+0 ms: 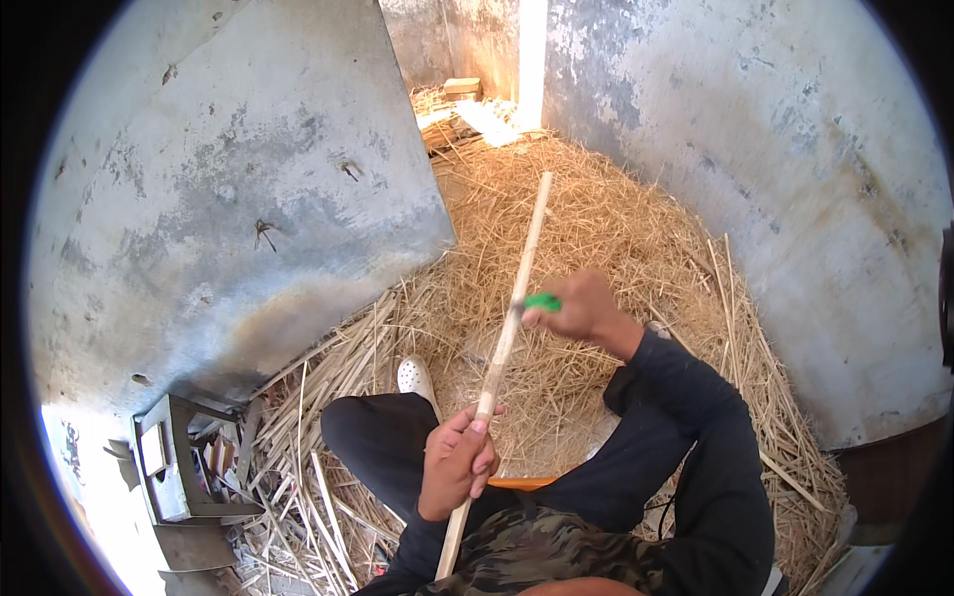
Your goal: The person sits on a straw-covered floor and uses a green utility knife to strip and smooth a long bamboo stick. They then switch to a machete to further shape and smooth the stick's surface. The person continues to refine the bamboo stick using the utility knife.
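Observation:
A long, pale wooden stick (509, 328) slants up and away from my lap. My left hand (457, 462) is closed around its lower part, with the near end sticking out below the fist. My right hand (586, 306) grips a small tool with a green handle (542, 302), slightly blurred. The tool's dark head meets the stick about midway along; whether it is a blade or a scraper I cannot tell. The stick's far end points over the straw, touching nothing I can make out.
Curly shavings and straw (586, 219) cover the floor ahead. Split strips (328, 507) lie at the left beside a small wooden stool-like frame (184, 462). Worn plaster walls (248, 199) stand on both sides. A white clog (415, 377) shows by my left knee. A brick (462, 86) lies at the back.

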Available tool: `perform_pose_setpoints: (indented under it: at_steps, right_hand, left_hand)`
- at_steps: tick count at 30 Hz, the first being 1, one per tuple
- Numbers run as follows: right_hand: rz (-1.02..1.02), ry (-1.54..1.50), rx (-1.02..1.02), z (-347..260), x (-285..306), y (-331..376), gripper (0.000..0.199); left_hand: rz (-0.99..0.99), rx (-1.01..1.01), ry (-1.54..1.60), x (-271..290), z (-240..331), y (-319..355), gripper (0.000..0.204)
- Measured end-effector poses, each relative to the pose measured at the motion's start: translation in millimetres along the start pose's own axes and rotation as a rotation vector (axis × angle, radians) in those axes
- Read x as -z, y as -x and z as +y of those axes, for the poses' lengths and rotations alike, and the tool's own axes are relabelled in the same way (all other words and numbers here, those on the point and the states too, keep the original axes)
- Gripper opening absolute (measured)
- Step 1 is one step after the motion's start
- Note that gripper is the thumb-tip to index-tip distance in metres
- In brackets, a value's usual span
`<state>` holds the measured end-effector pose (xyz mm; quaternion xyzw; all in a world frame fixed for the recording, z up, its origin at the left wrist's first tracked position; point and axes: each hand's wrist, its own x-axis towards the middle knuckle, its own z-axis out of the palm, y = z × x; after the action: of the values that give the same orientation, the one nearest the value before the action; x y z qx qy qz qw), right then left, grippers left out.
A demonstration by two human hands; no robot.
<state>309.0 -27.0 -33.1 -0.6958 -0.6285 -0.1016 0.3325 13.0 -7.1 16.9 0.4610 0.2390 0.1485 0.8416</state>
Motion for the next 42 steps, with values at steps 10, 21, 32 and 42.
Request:
perform_pose_setpoints:
  at_steps: [10,21,32,42]
  right_hand:
    - [0.227,0.243,-0.268,124,30,-35,0.079]
    - [0.043,-0.14,-0.266,57,36,-13,0.072]
    - [-0.025,0.012,-0.154,24,35,-19,0.068]
    - [-0.057,0.075,-0.102,14,11,-23,0.072]
  left_hand:
    - [-0.053,0.071,-0.113,-11,8,4,0.034]
    - [0.048,-0.009,-0.12,3,7,-11,0.033]
    - [-0.011,0.02,-0.126,-4,8,-12,0.038]
    - [0.043,-0.017,-0.212,-1,9,-6,0.039]
